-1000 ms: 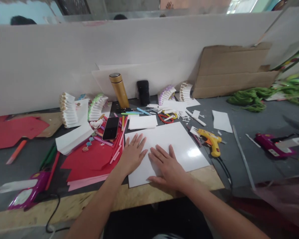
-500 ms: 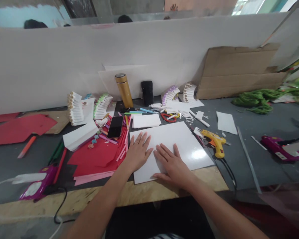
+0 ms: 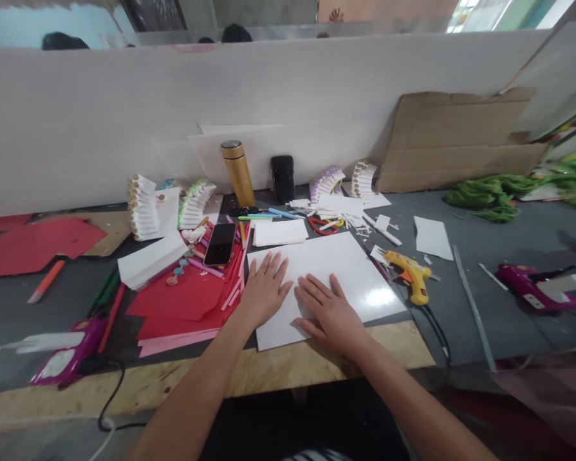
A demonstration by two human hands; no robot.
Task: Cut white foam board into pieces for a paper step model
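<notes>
Both of my hands lie flat on a large white sheet (image 3: 350,266) in front of me. My left hand (image 3: 264,291) rests on the sheet's left edge, fingers spread and holding nothing. My right hand (image 3: 329,310) lies palm down beside it near the sheet's front edge, fingers stretched out. The sheet sits partly on a chipboard strip (image 3: 288,368) along the table's front. A stack of red paper (image 3: 182,304) lies just left of my left hand.
A yellow glue gun (image 3: 410,275) lies right of the sheet, a purple one (image 3: 532,288) farther right, another (image 3: 67,358) at front left. A phone (image 3: 219,244), pens, a gold flask (image 3: 237,173), folded paper pieces, cardboard (image 3: 456,141) and green yarn (image 3: 489,195) crowd the back by the white partition.
My hands have stayed flat on the white sheet. Only the camera view has shifted slightly.
</notes>
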